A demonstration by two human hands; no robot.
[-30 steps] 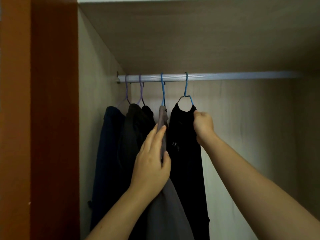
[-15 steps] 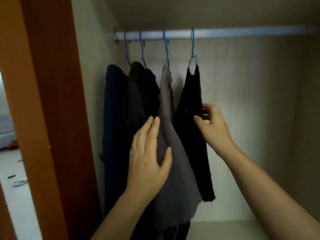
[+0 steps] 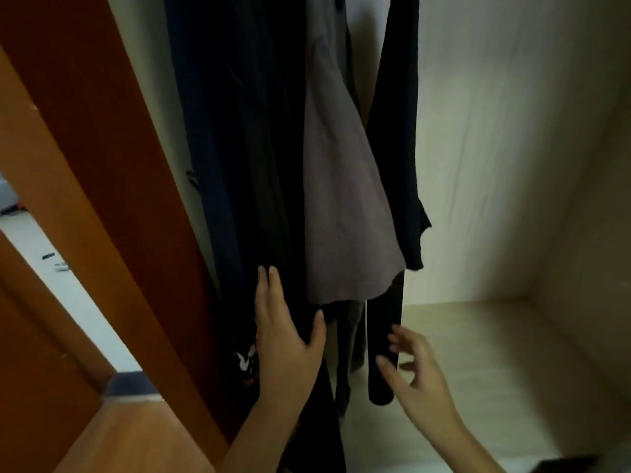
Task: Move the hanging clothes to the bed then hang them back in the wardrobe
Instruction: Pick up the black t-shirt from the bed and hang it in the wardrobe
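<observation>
Several garments hang in the wardrobe; the rail and hangers are out of view above. From left: a navy garment (image 3: 211,138), a dark one (image 3: 269,148), a grey-brown top (image 3: 338,186) and a black top (image 3: 399,131). Long dark trouser legs (image 3: 382,353) hang below the grey top. My left hand (image 3: 286,339) lies flat against the lower dark clothes, fingers straight, thumb out. My right hand (image 3: 413,373) is blurred beside the hanging trouser leg, fingers spread and loosely bent, holding nothing.
The orange-brown wardrobe door (image 3: 85,158) stands open at the left, close to the clothes. The pale wardrobe floor (image 3: 478,353) and right side wall (image 3: 563,165) bound the space. White room floor (image 3: 37,247) with small items shows beyond the door.
The view has tilted down from the rail to the clothes' hems. Both hands have dropped from the upper garments to the lower ends; the right hand has let go of the black top.
</observation>
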